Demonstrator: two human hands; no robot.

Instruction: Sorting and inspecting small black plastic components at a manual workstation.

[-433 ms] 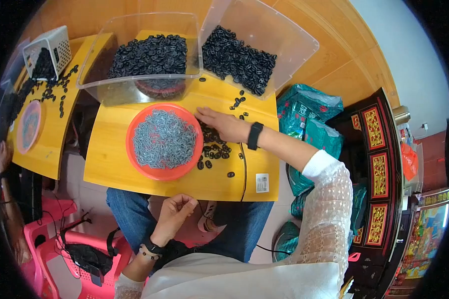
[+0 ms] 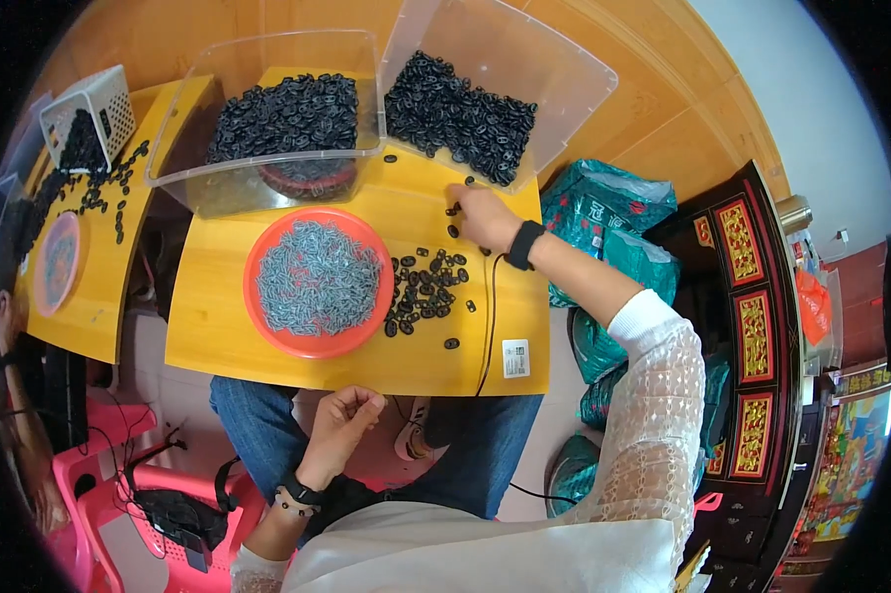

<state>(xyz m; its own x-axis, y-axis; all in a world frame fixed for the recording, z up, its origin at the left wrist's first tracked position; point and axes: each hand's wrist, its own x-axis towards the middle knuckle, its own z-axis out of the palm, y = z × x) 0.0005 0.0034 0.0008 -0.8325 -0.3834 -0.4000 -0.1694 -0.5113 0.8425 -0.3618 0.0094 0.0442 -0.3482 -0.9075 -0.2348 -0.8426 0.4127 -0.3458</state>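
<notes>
The right hand (image 2: 487, 219) has moved off the spread of black oval pieces (image 2: 426, 278) toward the far right of the yellow counter (image 2: 208, 296), leaving that spread in plain view; the left hand (image 2: 344, 427) is much where it was. From the right hand, the spread now lies toward the near edge and a little left, close against the right rim of the red basin (image 2: 312, 346), its ovals pointing every way with no shared long axis. A few stray pieces (image 2: 453, 231) lie right at the right hand's fingers, so that hand is clearly the nearer to them. Its fingers point left and bend down to the counter, partly closed; whether anything is gripped beneath them I cannot tell. The left hand hangs just off the near edge, over the lap, fingers loosely curled and thumb close to the index finger; nothing shows in it, though the fingertips could hide something small. The basin, heaped with grey metal pins (image 2: 322, 277), sits between the left hand and the clear bin (image 2: 233, 193) at the far edge. A second clear bin (image 2: 564, 79), also holding black pieces, tilts at the far right corner. A dark cable (image 2: 493, 306) runs to the near edge, beside a white label (image 2: 515, 359).
</notes>
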